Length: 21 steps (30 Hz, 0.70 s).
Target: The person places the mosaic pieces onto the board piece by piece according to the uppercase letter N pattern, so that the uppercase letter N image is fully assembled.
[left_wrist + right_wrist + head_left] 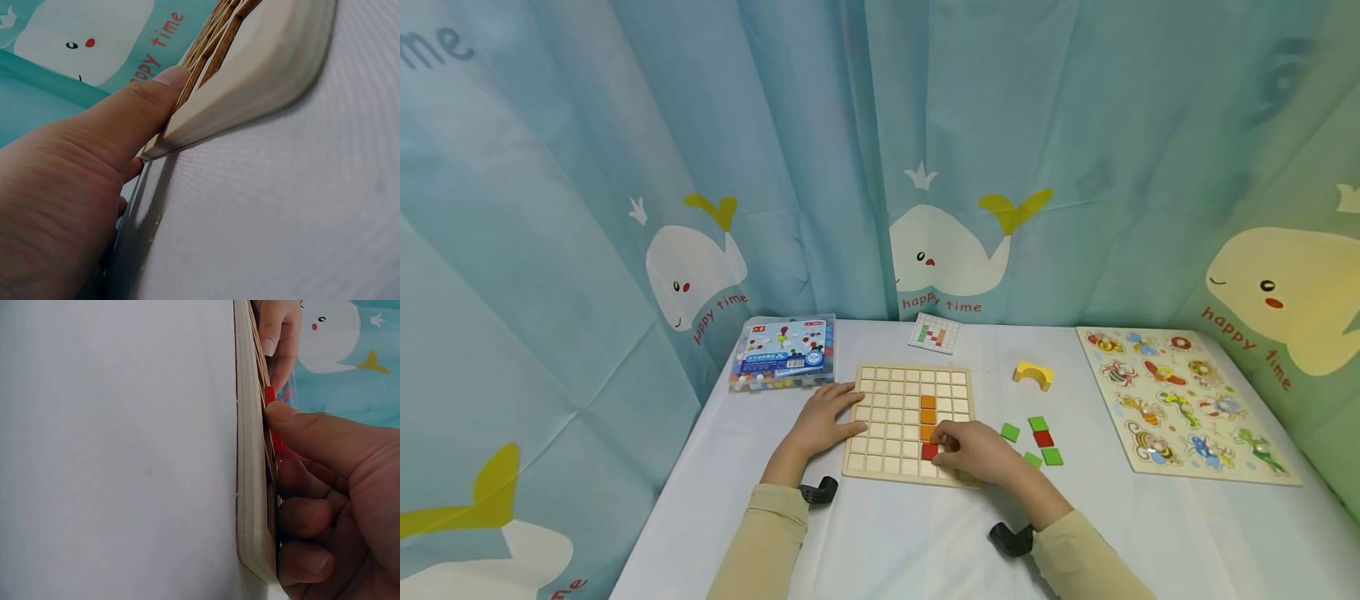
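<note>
A square wooden grid board (880,467) lies on the table. Three orange tiles (928,417) stand in one column of it, with a red tile (929,452) just below them. My right hand (981,452) is over the board's lower right part and pinches the red tile between thumb and forefinger; in the right wrist view the thumb (312,431) covers part of the red. My left hand (816,423) rests at the board's left edge, fingers extended. Seen from the left wrist, its thumb (144,100) lies against the rim.
Several green tiles (1037,422) and a red tile (1042,438) lie right of the board. Behind are a yellow arch block (1033,375), a small pattern card (935,333) and a clear box of beads (782,352). An insect puzzle board (1187,400) lies far right.
</note>
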### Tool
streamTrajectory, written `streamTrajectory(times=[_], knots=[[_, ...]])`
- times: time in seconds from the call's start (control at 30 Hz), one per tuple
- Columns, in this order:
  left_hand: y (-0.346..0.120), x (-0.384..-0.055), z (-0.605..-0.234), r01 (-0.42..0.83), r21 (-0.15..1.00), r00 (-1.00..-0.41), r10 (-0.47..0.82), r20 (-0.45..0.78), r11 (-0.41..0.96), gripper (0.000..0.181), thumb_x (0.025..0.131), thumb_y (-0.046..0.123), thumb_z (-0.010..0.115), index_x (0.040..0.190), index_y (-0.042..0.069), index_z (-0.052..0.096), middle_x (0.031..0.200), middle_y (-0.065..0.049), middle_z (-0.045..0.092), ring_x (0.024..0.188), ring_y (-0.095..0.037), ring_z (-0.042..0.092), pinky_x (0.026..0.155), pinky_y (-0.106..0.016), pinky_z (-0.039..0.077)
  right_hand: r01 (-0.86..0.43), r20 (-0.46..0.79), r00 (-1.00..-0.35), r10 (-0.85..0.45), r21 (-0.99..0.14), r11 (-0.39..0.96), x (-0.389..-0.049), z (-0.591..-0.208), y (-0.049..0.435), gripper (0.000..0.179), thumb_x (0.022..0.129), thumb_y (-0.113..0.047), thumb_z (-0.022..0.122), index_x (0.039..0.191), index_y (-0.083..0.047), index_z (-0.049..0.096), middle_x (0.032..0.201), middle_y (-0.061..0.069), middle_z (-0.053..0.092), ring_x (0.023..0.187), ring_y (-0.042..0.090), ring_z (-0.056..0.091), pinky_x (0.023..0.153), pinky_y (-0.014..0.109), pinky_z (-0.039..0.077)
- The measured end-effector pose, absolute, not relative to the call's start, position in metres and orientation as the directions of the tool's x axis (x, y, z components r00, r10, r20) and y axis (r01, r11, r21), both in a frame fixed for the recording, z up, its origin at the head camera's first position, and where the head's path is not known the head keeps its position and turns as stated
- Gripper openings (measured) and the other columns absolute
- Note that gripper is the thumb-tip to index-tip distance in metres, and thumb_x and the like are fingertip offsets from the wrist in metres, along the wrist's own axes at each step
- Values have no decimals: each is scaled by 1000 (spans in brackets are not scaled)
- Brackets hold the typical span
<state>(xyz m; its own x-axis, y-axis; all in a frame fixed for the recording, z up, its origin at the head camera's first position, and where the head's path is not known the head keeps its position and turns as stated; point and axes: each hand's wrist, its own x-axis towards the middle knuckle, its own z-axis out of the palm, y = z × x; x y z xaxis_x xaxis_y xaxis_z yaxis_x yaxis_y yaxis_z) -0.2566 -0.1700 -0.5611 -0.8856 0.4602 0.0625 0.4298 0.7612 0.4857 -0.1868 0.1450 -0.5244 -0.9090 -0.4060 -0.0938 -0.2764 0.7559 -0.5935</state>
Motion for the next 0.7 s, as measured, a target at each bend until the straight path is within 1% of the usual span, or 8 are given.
streamTrajectory(times=[0.13,0.4,0.7], knots=[[-170,-256,-561,430,489,-886,459,66,759,65,91,56,63,147,25,49,159,-1,37,149,-36,25,122,-60,21,-272,-100,-911,-400,-586,764,-187,-525,144,18,87,-31,76,99,-26,64,72,-9,54,63,7,48,55,21,38],[-169,-258,-562,432,462,-888,454,70,774,65,90,55,64,147,26,49,158,0,38,149,-34,26,122,-58,23,-260,-89,-924,-373,-570,780,-186,-527,142,19,85,-30,77,99,-24,65,74,-9,54,67,9,48,56,22,37],[-169,-258,-563,428,463,-890,450,69,776,66,90,55,64,147,26,49,158,0,39,149,-34,26,122,-58,24,-259,-82,-921,-380,-601,756,-185,-525,144,19,87,-27,76,100,-22,65,75,-8,55,67,10,49,55,22,38]])
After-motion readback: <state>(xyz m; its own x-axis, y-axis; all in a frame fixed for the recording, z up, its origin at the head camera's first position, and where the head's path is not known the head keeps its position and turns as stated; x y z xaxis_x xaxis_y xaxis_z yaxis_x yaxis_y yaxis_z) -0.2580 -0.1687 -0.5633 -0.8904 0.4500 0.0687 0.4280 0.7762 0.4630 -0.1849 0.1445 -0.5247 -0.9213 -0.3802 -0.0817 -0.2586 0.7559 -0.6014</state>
